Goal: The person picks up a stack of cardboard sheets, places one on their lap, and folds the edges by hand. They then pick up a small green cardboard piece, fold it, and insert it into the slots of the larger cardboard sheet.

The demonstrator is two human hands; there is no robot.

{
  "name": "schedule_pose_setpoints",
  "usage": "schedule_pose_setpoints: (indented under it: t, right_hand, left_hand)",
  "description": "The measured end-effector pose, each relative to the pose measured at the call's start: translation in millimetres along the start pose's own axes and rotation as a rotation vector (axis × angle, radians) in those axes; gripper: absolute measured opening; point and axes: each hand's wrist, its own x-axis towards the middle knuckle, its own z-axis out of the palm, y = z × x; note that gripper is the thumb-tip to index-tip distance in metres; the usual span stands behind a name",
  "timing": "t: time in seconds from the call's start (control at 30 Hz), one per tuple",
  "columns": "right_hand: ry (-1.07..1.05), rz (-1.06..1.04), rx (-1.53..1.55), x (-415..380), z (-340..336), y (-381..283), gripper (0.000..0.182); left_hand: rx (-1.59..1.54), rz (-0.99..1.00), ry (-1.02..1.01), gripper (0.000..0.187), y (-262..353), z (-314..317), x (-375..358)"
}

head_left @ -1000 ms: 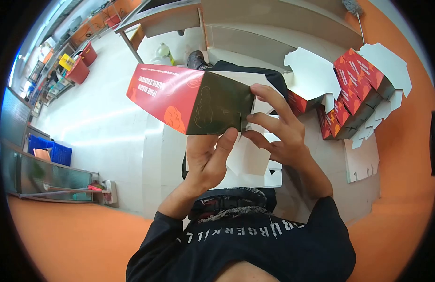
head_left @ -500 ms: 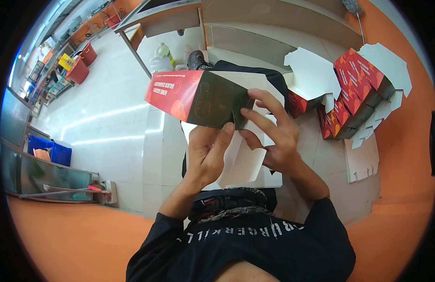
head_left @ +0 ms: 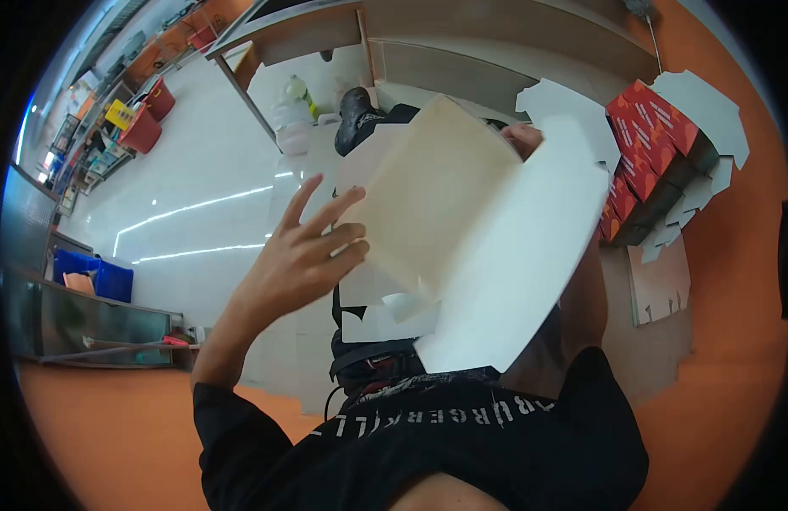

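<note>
A partly folded carton [head_left: 530,230] is tilted over the lap, its pale inside and long white flap facing the camera. Behind its upper right part, my right hand [head_left: 523,140] grips the edge; only some fingers show. My left hand [head_left: 304,255] is open, fingers spread, just left of the carton, with nothing in it. Under the carton, white card sheets [head_left: 364,319] lie across the legs.
Red folded boxes [head_left: 654,145] with white flaps are stacked at the right, above flat card [head_left: 660,285] on the floor. A metal-legged table [head_left: 283,38] stands ahead, near plastic bottles [head_left: 299,94]. A blue crate [head_left: 92,274] is at far left.
The carton has been turned so its inside shows instead of the red and dark outside. My left hand let go and moved left; my right hand moved up behind the carton.
</note>
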Motion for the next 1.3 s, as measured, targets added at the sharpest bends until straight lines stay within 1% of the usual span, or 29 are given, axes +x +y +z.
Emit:
schedule_pose_setpoints:
  t: [0.07, 0.1, 0.13, 0.2, 0.23, 0.27, 0.3, 0.33, 0.37, 0.4, 0.47, 0.53, 0.6, 0.63, 0.7, 0.8, 0.83, 0.93, 0.97, 1.03, 1.07, 1.13, 1.2, 1.23, 1.3]
  right_hand:
    - [0.046, -0.063, 0.056, 0, 10, 17, 0.023]
    - [0.095, -0.117, 0.046, -3, 14, 23, 0.022]
    - [0.164, -0.182, 0.006, -9, 18, 29, 0.022]
    - [0.346, -0.342, -0.195, -30, 27, 39, 0.020]
    - [0.455, -0.434, -0.371, -50, 33, 40, 0.019]
    - [0.504, -0.517, -0.564, -70, 40, 39, 0.019]
    - [0.456, -0.614, -0.736, -89, 49, 37, 0.018]
    - [0.350, -0.742, -0.856, -105, 61, 36, 0.017]
    - [0.170, -0.965, -0.806, -111, 75, 36, 0.014]
    - [0.035, -0.983, -0.861, -117, 92, 25, 0.021]
    - [0.036, -0.975, -0.955, -96, 103, 19, 0.027]
    - [-0.105, -0.963, -1.012, -75, 107, 9, 0.037]
    - [-0.145, -0.889, -0.999, -71, 115, 5, 0.042]
    - [-0.110, -0.822, -0.961, -72, 122, 5, 0.041]
    - [-0.025, -0.666, -0.880, -70, 127, 7, 0.041]
    - [0.049, -0.656, -0.793, -65, 123, 12, 0.042]
    - [0.093, -0.706, -0.773, -65, 126, 13, 0.041]
    - [0.082, -0.877, -0.879, -68, 137, 10, 0.040]
    - [0.028, -0.921, -0.893, -68, 141, 10, 0.038]
    - [-0.142, -0.894, -0.887, -69, 136, 7, 0.038]
    - [-0.228, -0.879, -0.883, -70, 133, 6, 0.038]
    - [-0.272, -0.774, -0.806, -74, 132, 2, 0.035]
    - [-0.311, -0.640, -0.686, -80, 128, -2, 0.033]
    - [-0.374, -0.702, -0.816, -81, 123, -4, 0.047]
    - [-0.291, -0.723, -0.921, -90, 138, -5, 0.066]
  left_hand:
    - [-0.017, 0.002, 0.114, 0.016, -10, 6, 4]
    - [-0.057, -0.053, 0.191, 0.017, -8, 6, 8]
    - [-0.083, -0.081, 0.212, 0.015, -3, 5, 8]
    - [-0.125, -0.129, 0.263, 0.012, 1, 2, 8]
    - [-0.157, -0.142, 0.287, 0.012, 2, 1, 9]
    - [-0.190, -0.155, 0.305, 0.011, 2, 1, 10]
    - [-0.223, -0.164, 0.320, 0.011, 2, 0, 10]
    - [-0.271, -0.177, 0.333, 0.011, 4, 1, 12]
    - [-0.320, -0.187, 0.347, 0.011, 5, 1, 14]
    - [-0.372, -0.193, 0.361, 0.011, 6, 2, 16]
    - [-0.472, -0.120, 0.308, 0.012, 10, 2, 14]
    - [-0.535, -0.086, 0.292, 0.013, 11, 0, 12]
    - [-0.558, -0.092, 0.312, 0.014, 11, -2, 10]
    - [-0.558, -0.097, 0.372, 0.015, 10, 2, 10]
    - [-0.646, -0.200, 0.361, 0.013, 12, 3, 9]
    - [-0.732, -0.317, 0.376, 0.011, 14, 6, 10]
    - [-0.753, -0.350, 0.385, 0.011, 14, 7, 10]
    - [-0.807, -0.325, 0.362, 0.009, 12, 6, 12]
    - [-0.818, -0.302, 0.312, 0.009, 10, 2, 13]
    - [-0.838, -0.258, 0.211, 0.009, 7, -12, 13]
    - [-0.814, -0.257, 0.215, 0.009, 8, -15, 12]
    - [-0.775, -0.248, 0.222, 0.009, 13, -19, 12]
    - [-0.722, -0.294, 0.252, 0.010, 17, -22, 14]
    - [-0.700, -0.315, 0.266, 0.010, 21, -21, 15]
    - [-0.594, -0.317, 0.313, 0.013, 29, -16, 18]
